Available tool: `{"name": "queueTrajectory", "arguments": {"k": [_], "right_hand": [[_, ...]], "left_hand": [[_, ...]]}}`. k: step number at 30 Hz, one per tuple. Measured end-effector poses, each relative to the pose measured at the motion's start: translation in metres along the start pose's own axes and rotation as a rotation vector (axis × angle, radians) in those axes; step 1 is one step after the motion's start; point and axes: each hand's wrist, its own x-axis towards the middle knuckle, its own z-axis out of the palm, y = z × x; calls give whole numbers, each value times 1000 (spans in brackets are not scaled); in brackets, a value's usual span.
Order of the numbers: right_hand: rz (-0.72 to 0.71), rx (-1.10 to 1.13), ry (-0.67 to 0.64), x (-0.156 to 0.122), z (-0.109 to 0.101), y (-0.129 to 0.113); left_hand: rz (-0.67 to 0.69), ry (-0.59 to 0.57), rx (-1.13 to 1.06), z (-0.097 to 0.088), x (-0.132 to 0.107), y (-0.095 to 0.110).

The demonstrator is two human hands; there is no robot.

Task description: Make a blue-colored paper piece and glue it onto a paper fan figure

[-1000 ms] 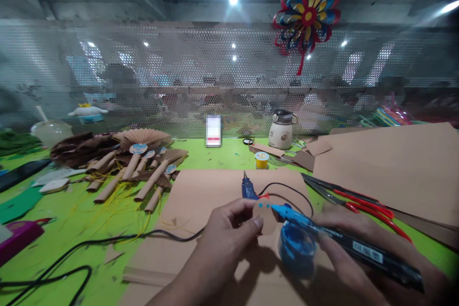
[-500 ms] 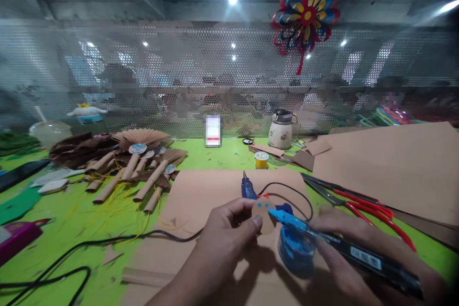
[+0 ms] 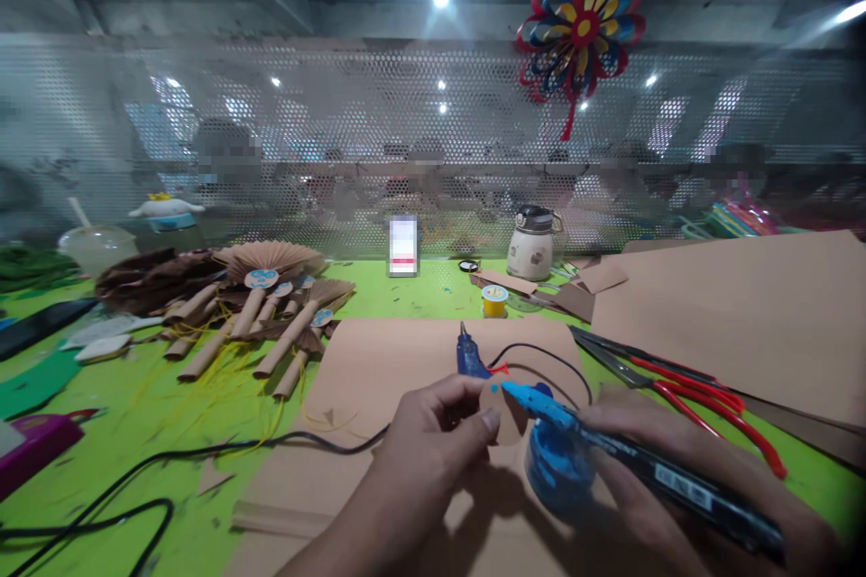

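Between thumb and fingers, my left hand (image 3: 439, 442) pinches a small round brown paper disc (image 3: 504, 424) with a blue dot showing on it. My right hand (image 3: 683, 460) grips a blue-tipped black paint marker (image 3: 649, 460), whose tip lies over the disc and hides part of it. Below the marker tip sits a small clear pot with blue paint (image 3: 558, 464). Just beyond the disc, a blue hot glue gun (image 3: 468, 356) lies on a sheet of brown kraft paper (image 3: 399, 361), its nozzle pointing away from me.
Several paper fans with rolled handles (image 3: 261, 325) lie at the left. Red-handled scissors (image 3: 717, 397) are by my right hand. A yellow thread spool (image 3: 494, 300), a white bottle (image 3: 531, 245) and a lit phone (image 3: 403, 246) stand farther back. A black cord (image 3: 271, 444) crosses the left side.
The marker tip has moved slightly left and up, onto the right-hand dot of the disc. My left hand has shifted slightly right with the disc still pinched.
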Motion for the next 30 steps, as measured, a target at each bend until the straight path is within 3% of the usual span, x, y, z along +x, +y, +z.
{"name": "queueTrajectory", "arguments": {"k": [17,30], "right_hand": [[50,-49,-19,-1,-2,-4],[113,-93,61,-3,-12,4]], "left_hand": [[-15,24,10,2,-4,5],[-18,27,-3,-2,1,0]]}}
